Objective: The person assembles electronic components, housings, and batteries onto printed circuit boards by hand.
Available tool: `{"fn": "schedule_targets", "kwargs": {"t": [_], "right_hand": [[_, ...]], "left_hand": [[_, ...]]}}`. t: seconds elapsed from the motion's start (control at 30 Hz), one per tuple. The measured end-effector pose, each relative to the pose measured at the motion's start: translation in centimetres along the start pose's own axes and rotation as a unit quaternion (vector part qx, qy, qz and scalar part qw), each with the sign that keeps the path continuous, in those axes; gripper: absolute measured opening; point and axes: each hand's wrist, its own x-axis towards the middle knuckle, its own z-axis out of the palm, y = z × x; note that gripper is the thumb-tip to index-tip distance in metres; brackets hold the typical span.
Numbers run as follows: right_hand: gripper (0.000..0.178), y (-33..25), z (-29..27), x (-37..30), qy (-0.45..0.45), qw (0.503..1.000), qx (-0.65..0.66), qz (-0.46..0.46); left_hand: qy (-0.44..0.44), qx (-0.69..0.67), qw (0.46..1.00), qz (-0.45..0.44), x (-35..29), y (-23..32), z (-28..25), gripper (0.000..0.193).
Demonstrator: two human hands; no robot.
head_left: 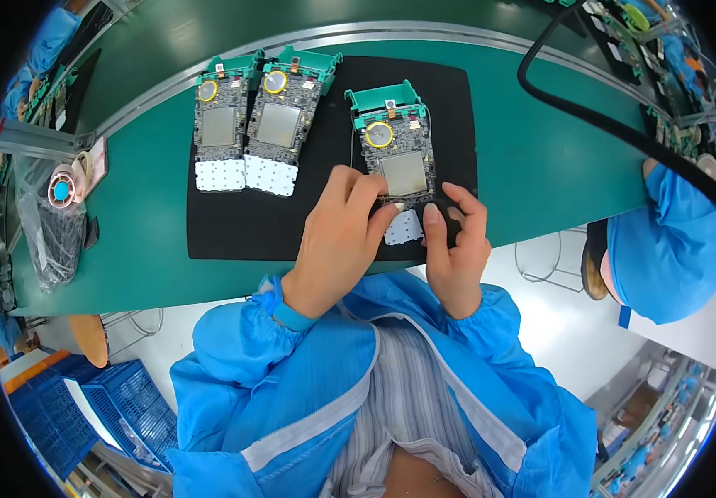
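A populated circuit board point(422, 172) lies on the black mat in front of me, with a green plastic frame point(381, 98) at its far end. It carries a round yellow-rimmed coin cell point(379, 134), a grey display point(405, 173) and, at the near end, a white dotted sheet point(404, 228), partly covered by my fingers. My left hand point(337, 228) is closed at the board's lower left, thumb and index finger close together just above the sheet. My right hand point(460, 249) grips the lower right edge, thumb against the board and other fingers curled; the exact contact is partly hidden.
Two similar boards point(219, 129) point(279, 124) lie side by side on the black mat point(325, 91), left of mine. A tape roll point(62, 190) and a clear plastic bag point(51, 249) sit at the table's left. A black cable point(615, 124) arches over the right side, near a blue-sleeved person point(673, 249).
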Motion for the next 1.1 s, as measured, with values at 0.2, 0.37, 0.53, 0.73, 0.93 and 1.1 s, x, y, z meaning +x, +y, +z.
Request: {"fn": "schedule_targets", "kwargs": {"t": [0.2, 0.37, 0.53, 0.73, 0.93, 1.1], "right_hand": [[0.023, 0.0, 0.1, 1.6, -0.021, 1.000, -0.002, 0.020], [0.022, 0.7, 0.7, 2.5, -0.041, 0.999, -0.021, 0.011], [0.019, -1.2, 0.9, 3.0, -0.021, 0.991, -0.121, -0.054], [0.028, -1.2, -1.2, 1.9, -0.077, 0.990, -0.080, -0.090], [0.038, -4.9, -4.3, 2.2, -0.146, 0.971, -0.148, -0.122], [0.034, -5.4, -7.3, 2.7, -0.170, 0.977, -0.093, -0.091]], "left_hand": [[-0.004, -0.022, 0.998, -0.060, 0.7, -0.2, 1.5, 0.014], [0.001, -0.040, 0.998, -0.057, 1.7, -0.8, 2.0, 0.013], [0.004, -0.035, 0.999, -0.038, 1.6, -0.9, 1.6, 0.015], [0.011, -0.123, 0.992, -0.023, 1.2, -0.3, -0.3, 0.019], [-0.034, -0.050, 0.988, 0.144, 1.8, 3.7, -3.5, 0.052], [-0.100, 0.113, 0.982, 0.116, 4.6, 2.8, -3.7, 0.067]]}}
